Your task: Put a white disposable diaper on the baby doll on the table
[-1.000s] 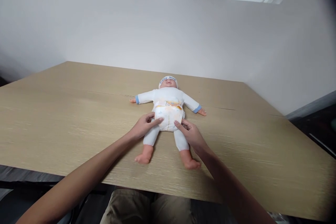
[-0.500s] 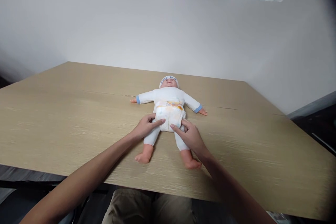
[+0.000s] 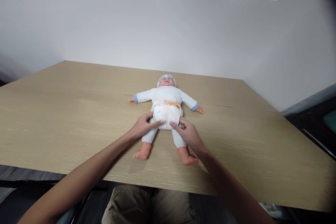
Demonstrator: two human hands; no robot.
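Left hand [image 3: 142,126] and right hand [image 3: 190,133] touch the diaper [image 3: 167,113]; whether either grip clamps, I cannot tell

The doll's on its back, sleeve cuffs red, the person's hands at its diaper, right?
Not quite: the head view shows blue sleeve cuffs, not red. The doll is on its back, the person's left hand and right hand at its diaper.

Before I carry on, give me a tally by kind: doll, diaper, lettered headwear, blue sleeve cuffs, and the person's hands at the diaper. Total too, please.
Doll: 1
Diaper: 1
Lettered headwear: 1
Blue sleeve cuffs: 2
Person's hands, left hand and right hand: 2
Total: 7
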